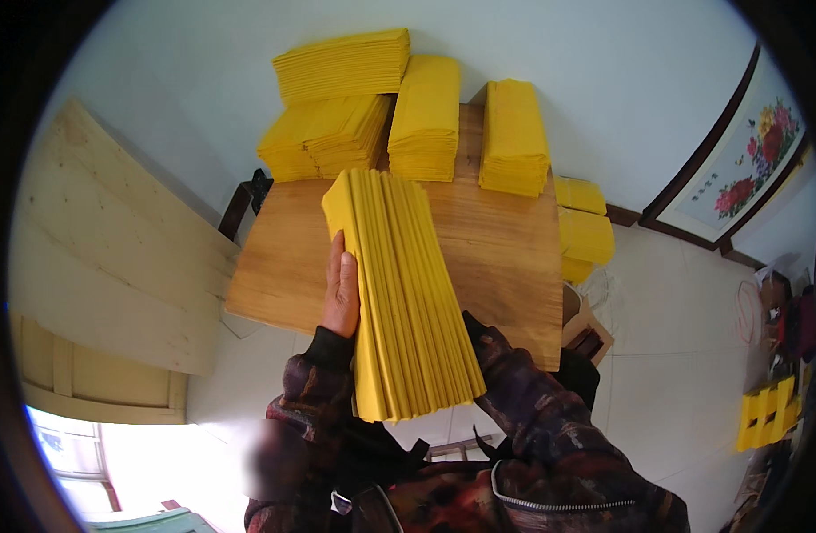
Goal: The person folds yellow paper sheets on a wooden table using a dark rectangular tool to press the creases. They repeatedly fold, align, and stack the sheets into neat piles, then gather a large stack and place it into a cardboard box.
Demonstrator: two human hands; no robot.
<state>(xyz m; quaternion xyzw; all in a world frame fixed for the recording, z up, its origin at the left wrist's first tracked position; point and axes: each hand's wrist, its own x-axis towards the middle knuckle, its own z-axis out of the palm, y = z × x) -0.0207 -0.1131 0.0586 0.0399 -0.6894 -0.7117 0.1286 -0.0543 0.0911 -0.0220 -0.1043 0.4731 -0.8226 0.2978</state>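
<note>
A thick bundle of folded yellow sheets (403, 293) stands tilted in front of me, its many fold edges facing me, over the near part of the wooden table (505, 266). My left hand (340, 289) presses flat along the bundle's left side, fingers pointing up, and holds it. My right forearm reaches to the bundle's lower right side. The right hand itself is hidden behind the bundle, so its fingers do not show. Whether the sheets are paper or cloth I cannot tell.
More yellow bundles lie at the table's back: two stacked at left (341, 67), one in the middle (425, 111), one at right (514, 133). Further yellow bundles (585, 231) sit beyond the right edge. A board (115, 240) leans at left; a framed flower picture (736, 169) stands right.
</note>
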